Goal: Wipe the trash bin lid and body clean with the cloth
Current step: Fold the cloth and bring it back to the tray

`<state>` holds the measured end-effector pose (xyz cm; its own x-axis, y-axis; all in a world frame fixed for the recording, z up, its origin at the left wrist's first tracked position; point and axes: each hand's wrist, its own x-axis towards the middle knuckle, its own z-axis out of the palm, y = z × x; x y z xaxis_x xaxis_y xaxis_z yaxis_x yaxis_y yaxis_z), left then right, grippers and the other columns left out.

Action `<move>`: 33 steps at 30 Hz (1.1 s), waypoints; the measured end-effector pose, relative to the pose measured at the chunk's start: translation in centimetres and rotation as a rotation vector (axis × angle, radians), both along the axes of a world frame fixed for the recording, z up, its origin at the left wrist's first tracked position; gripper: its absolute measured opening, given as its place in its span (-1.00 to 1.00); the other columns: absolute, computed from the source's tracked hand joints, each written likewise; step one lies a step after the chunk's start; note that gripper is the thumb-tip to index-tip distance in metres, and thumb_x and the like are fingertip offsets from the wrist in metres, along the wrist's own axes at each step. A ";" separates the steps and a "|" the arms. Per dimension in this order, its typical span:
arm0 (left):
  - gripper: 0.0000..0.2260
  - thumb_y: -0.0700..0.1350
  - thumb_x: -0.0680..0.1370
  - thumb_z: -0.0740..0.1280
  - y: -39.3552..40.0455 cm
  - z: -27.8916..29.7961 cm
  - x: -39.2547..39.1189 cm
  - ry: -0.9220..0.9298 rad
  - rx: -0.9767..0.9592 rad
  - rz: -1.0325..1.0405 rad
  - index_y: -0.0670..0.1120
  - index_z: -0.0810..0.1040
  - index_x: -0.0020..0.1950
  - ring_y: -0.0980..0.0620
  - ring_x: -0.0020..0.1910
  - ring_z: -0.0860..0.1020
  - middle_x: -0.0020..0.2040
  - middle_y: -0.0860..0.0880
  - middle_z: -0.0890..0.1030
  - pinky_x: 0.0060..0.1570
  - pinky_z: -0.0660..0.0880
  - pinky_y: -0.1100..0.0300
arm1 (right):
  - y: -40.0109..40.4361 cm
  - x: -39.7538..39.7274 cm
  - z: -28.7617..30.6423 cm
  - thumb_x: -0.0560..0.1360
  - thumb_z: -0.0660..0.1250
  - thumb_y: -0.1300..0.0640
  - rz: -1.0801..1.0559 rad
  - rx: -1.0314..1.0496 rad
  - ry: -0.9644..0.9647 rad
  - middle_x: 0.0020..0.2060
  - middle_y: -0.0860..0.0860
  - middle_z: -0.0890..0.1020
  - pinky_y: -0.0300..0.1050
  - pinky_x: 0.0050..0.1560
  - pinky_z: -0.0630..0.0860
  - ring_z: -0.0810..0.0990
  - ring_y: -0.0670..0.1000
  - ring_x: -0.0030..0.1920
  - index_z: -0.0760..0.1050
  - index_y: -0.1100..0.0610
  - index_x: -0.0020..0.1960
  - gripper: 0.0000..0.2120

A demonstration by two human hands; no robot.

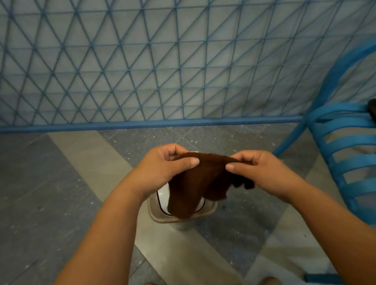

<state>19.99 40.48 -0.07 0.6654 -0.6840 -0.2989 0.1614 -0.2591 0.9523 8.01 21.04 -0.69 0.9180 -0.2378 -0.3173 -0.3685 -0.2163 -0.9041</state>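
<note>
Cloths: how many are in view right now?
1. The brown cloth is pinched between the left hand and right hand, hanging over the trash bin. Any other may be hidden beneath it.

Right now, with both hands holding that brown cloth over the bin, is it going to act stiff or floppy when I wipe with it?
Probably floppy: the brown cloth sags between the left hand and right hand, its lower edge drooping over the trash bin. It looks light, since fingertip pinches carry it. Bunching it first may help.
</note>
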 end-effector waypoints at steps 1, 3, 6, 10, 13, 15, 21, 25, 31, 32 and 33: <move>-0.89 -0.22 0.44 0.45 0.1 0.8 0.2 0.005 0.004 -0.010 -0.14 0.58 -0.08 0.14 -0.37 0.61 -0.33 0.00 0.66 -0.35 0.51 0.35 | -0.1 -0.2 0.1 0.49 0.35 0.12 0.010 0.046 -0.021 -0.31 0.06 0.65 -0.09 -0.24 0.45 0.57 0.03 -0.29 0.61 0.06 -0.13 -0.93; -0.85 -0.12 0.38 0.50 0.3 2.0 0.8 0.031 -0.064 0.035 -0.08 0.63 -0.10 0.14 -0.33 0.61 -0.30 0.00 0.67 -0.29 0.51 0.34 | 0.1 -0.1 0.6 0.51 0.29 0.17 0.021 0.216 -0.071 -0.32 0.02 0.62 -0.21 -0.20 0.46 0.56 -0.04 -0.28 0.57 0.11 -0.13 -0.90; -0.49 0.30 0.37 0.35 0.2 1.1 1.2 0.469 -0.458 0.250 -0.02 0.65 0.15 -0.02 0.01 0.65 0.01 -0.12 0.67 0.05 0.57 0.09 | 1.4 0.7 1.8 0.49 0.27 0.22 -0.031 0.591 -0.137 -0.23 0.06 0.64 -0.23 -0.12 0.56 0.60 -0.05 -0.20 0.53 0.23 0.01 -0.86; -0.07 0.56 0.31 0.06 -1.1 -2.9 -2.3 0.910 -0.512 0.287 -0.15 0.57 0.29 -0.24 0.26 0.53 0.29 -0.25 0.54 0.27 0.41 -0.21 | 2.3 2.1 2.2 0.51 0.28 0.26 -0.280 0.708 -0.124 -0.13 0.14 0.65 -0.12 -0.03 0.59 0.62 0.03 -0.12 0.54 0.25 0.03 -0.87; -0.12 0.47 0.28 0.23 -1.6 -3.9 -3.7 0.933 -0.476 0.308 -0.19 0.54 0.31 -0.22 0.26 0.53 0.26 -0.26 0.56 0.31 0.40 -0.13 | 1.1 1.6 1.1 0.49 0.32 0.27 -0.357 0.514 -0.056 -0.14 0.12 0.67 -0.17 -0.13 0.58 0.64 0.02 -0.15 0.55 0.21 -0.01 -0.91; -0.41 0.16 0.43 0.35 -2.1 -3.6 -3.2 0.741 -0.319 0.325 -0.19 0.51 0.32 -0.18 0.18 0.59 0.20 -0.24 0.61 0.11 0.56 -0.01 | 0.3 0.7 0.5 0.46 0.35 0.28 -0.352 0.392 -0.027 -0.12 0.09 0.68 -0.22 -0.16 0.56 0.66 0.01 -0.10 0.54 0.20 0.04 -0.84; -0.47 -0.25 0.41 0.48 -4.2 -2.6 -1.6 0.349 0.100 0.403 -0.18 0.41 0.34 -0.16 0.08 0.61 0.14 -0.21 0.60 0.05 0.57 -0.01 | -1.5 -1.1 -1.0 0.43 0.38 0.36 -0.336 0.189 -0.084 -0.12 0.13 0.66 -0.18 -0.03 0.55 0.67 0.00 -0.07 0.28 -0.06 0.30 -0.42; -0.13 -0.17 0.24 0.62 -5.7 -1.6 -1.9 0.059 0.256 0.254 0.17 0.26 0.43 -0.10 0.11 0.56 0.19 -0.13 0.51 0.11 0.55 0.04 | -3.1 -1.8 -0.2 0.43 0.40 0.30 -0.107 -0.124 -0.006 0.06 -0.02 0.60 -0.39 -0.02 0.50 0.60 -0.15 -0.02 0.40 -0.11 0.34 -0.43; -0.90 -0.04 0.42 0.49 -9.1 1.2 -3.0 -0.421 0.538 0.036 0.06 0.62 -0.11 0.08 -0.23 0.54 -0.13 0.01 0.57 -0.35 0.41 0.28 | -7.0 -2.8 1.0 0.43 0.42 0.00 -0.144 -0.452 -0.041 -0.10 -0.09 0.51 -0.27 -0.05 0.35 0.48 -0.13 -0.06 0.59 -0.03 -0.08 -0.91; -0.91 -0.01 0.42 0.49 -9.7 1.4 -2.9 -0.451 0.504 0.032 0.06 0.60 -0.19 0.05 -0.16 0.53 -0.12 0.01 0.54 -0.25 0.44 0.23 | -7.9 -3.0 1.0 0.44 0.40 -0.01 -0.204 -0.345 -0.052 -0.10 -0.07 0.54 -0.22 -0.02 0.39 0.51 -0.10 -0.05 0.58 -0.01 -0.12 -0.92; -0.90 -0.01 0.42 0.49 -10.3 1.7 -2.9 -0.413 0.427 0.037 0.04 0.59 -0.21 0.05 -0.10 0.53 -0.10 0.02 0.53 -0.17 0.45 0.19 | -8.7 -3.4 1.2 0.46 0.38 0.01 -0.270 -0.199 -0.059 -0.13 -0.05 0.58 -0.16 0.00 0.44 0.54 -0.06 -0.04 0.58 0.01 -0.13 -0.92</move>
<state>17.11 30.21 1.67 0.8063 -0.5344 -0.2537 -0.1840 -0.6342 0.7510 4.65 12.37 0.49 0.8288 -0.5269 -0.1882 -0.3847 -0.2925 -0.8755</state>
